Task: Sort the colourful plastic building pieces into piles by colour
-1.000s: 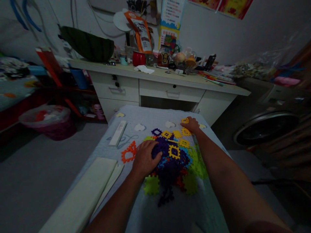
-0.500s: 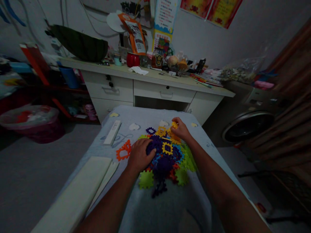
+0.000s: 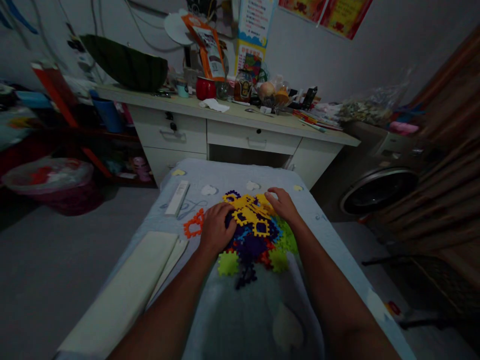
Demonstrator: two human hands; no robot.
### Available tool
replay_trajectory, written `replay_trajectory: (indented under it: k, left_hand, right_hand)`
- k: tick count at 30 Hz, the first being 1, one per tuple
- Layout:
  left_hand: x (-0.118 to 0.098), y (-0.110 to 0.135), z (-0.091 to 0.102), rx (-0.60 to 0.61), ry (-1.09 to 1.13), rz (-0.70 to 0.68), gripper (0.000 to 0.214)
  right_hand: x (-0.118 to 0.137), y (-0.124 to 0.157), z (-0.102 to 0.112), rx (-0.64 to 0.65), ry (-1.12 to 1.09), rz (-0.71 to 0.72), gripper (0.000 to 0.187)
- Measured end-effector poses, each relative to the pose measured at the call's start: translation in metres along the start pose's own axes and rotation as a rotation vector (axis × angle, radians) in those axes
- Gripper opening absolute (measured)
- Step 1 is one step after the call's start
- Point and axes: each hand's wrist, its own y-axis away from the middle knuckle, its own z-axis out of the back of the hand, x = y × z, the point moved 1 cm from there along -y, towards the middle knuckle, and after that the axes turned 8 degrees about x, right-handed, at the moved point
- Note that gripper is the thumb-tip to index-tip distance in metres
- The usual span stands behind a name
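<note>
A heap of toothed plastic puzzle tiles (image 3: pixel 255 235) in yellow, purple, green, blue and red lies on a pale blue cloth (image 3: pixel 240 310) in front of me. My left hand (image 3: pixel 214 227) rests fingers-down on the heap's left side, over purple tiles. My right hand (image 3: pixel 280 204) lies on the heap's far right edge, fingers curved against the yellow tiles (image 3: pixel 249 209). One orange tile (image 3: pixel 194 224) sits apart, just left of my left hand. A green tile (image 3: pixel 228 262) and a dark purple one (image 3: pixel 246 276) lie at the near edge.
A flat cream box (image 3: pixel 123 290) lies at the cloth's near left, a narrow white box (image 3: pixel 177 198) farther back. Beyond stands a cluttered white desk (image 3: pixel 240 132) with drawers. A pink bin (image 3: pixel 52 182) is at left, a washing machine (image 3: pixel 382 192) at right.
My right hand came back from the far right edge, drawing the scattered yellow tiles in onto the heap. My left hand stayed on the pile. The view shifted slightly.
</note>
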Motion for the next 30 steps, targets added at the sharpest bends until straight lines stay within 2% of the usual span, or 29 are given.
replay_trajectory:
  k: [3,5,7,11,15,20,25,30]
  left_hand:
    - [-0.004,0.001,0.01,-0.042,-0.062,0.032,0.035]
    - [-0.006,0.001,0.016,-0.052,-0.089,0.075,0.034]
    - [-0.006,0.003,0.02,0.009,-0.108,0.114,0.035]
    - [-0.007,0.009,0.014,0.249,-0.154,0.121,0.079]
    - [-0.009,0.015,0.006,0.341,-0.128,0.051,0.109]
    - [-0.015,0.011,0.004,0.333,0.019,-0.006,0.115]
    - [-0.016,0.006,-0.004,0.265,0.084,-0.054,0.108]
    - [-0.019,0.002,-0.01,0.198,0.143,-0.139,0.102]
  right_hand:
    - [-0.018,0.006,-0.009,0.092,0.161,-0.236,0.059]
    - [-0.02,0.014,-0.015,0.184,0.179,-0.256,0.066]
    - [-0.015,0.022,-0.02,0.233,0.162,-0.215,0.072]
    - [-0.003,0.029,-0.025,0.232,0.086,-0.192,0.078]
    - [0.004,0.032,-0.027,0.201,-0.008,-0.211,0.08]
    - [0.012,0.035,-0.029,0.236,-0.281,-0.174,0.074]
    - [0.023,0.031,-0.031,0.248,-0.564,-0.079,0.066]
    - [0.042,0.033,-0.026,0.207,-0.611,0.118,0.053]
